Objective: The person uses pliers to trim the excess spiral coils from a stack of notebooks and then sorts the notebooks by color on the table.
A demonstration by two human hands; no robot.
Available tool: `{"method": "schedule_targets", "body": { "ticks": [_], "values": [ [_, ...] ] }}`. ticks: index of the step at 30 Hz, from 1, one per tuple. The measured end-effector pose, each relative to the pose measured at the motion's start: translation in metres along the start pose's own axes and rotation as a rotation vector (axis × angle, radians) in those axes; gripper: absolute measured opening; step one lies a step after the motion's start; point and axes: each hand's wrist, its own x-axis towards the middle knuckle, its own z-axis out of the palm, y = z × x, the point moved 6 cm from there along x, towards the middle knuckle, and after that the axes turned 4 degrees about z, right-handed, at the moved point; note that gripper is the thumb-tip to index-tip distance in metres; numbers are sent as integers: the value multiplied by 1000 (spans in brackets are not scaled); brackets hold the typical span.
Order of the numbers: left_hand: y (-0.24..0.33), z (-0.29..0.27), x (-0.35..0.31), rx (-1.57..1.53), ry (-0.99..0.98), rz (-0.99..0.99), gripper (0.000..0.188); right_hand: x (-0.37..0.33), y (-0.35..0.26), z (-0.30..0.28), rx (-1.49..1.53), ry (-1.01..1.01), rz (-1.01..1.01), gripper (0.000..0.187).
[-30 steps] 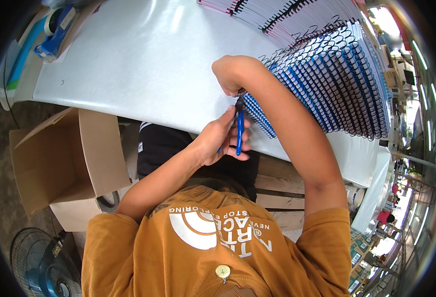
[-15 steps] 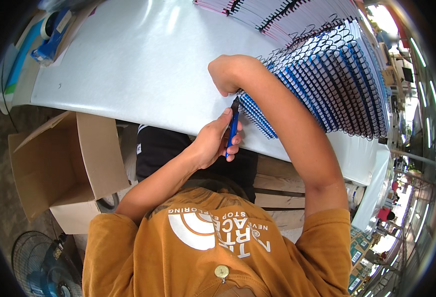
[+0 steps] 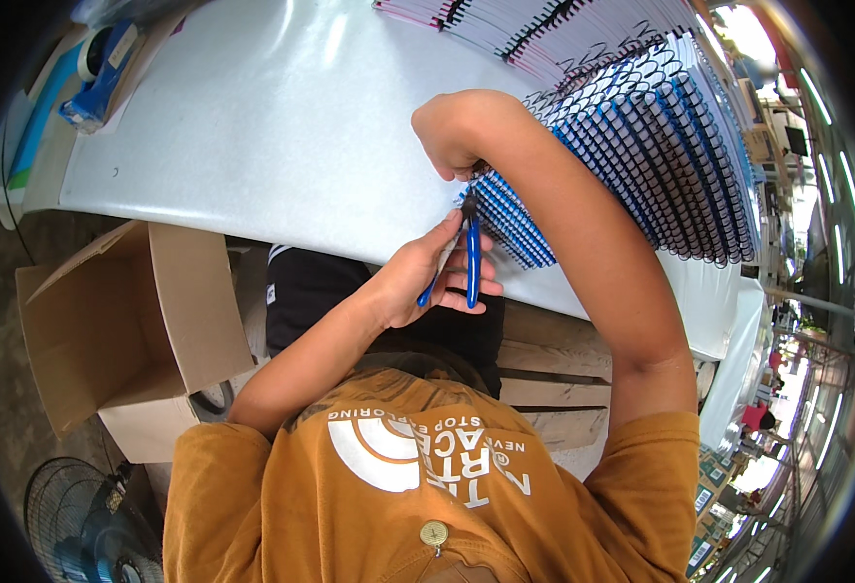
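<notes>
A pair of cutting pliers with blue handles is in my left hand, near the table's front edge. The handles are spread apart, and the dark jaws point at the near corner of a stack of spiral-bound notebooks. My right hand is curled over that same corner, just beyond the jaws. Its fingertips are bent under and mostly hidden, so what they pinch does not show. Blue and black coils line the stack's edge, and my right forearm crosses in front of it.
More bound books with black coils lie at the far edge of the white table. At the far left is a blue tape dispenser. An open cardboard box stands below the table on the left, near a fan.
The pliers' handles, close together before, have spread apart, and my left fingers have opened out with them. Both hands stay at the stack's corner, with my right hand slightly higher.
</notes>
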Motion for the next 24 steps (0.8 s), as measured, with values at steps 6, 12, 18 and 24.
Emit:
{"method": "schedule_targets", "body": {
  "ticks": [6,12,18,24],
  "values": [
    [-14,-14,11,-289,-456,52,59,-4,-2,-7,-17,36,19,22],
    [8,9,-1,43,-8,25,60,1,2,-2,20,29,9,21],
    [-4,-2,8,-317,-496,56,57,-1,-2,-6,7,32,-13,21],
    [15,21,-1,-17,10,6,55,-4,0,-6,11,39,-31,20]
  ]
}}
